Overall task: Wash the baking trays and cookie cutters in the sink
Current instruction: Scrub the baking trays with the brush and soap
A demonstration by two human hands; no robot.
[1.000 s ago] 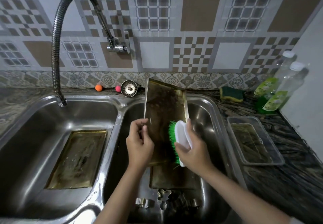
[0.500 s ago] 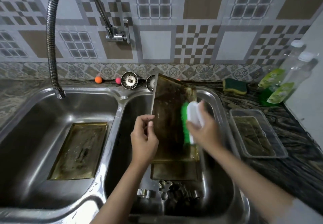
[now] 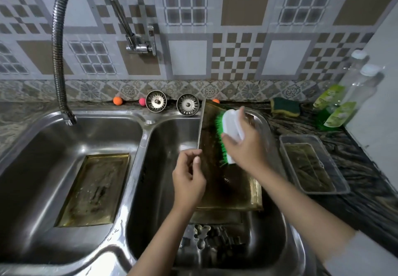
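Left hand [image 3: 189, 181] pinches the left edge of the baking tray [image 3: 228, 181], propped tilted in the right basin [image 3: 163, 168]; right hand [image 3: 245, 146] wraps the green-bristled brush [image 3: 228, 131], pressed on the tray's upper part, above the left-hand grip

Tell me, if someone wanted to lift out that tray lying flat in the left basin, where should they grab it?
Probably by a raised rim. The flat tray lies on the floor of the left basin, so nothing can slip beneath it; its upturned edge is the only part that offers a pinch. Come straight down from above onto the near short rim, thumb inside and fingers outside, then tilt it up. It looks wet, so grip firmly.
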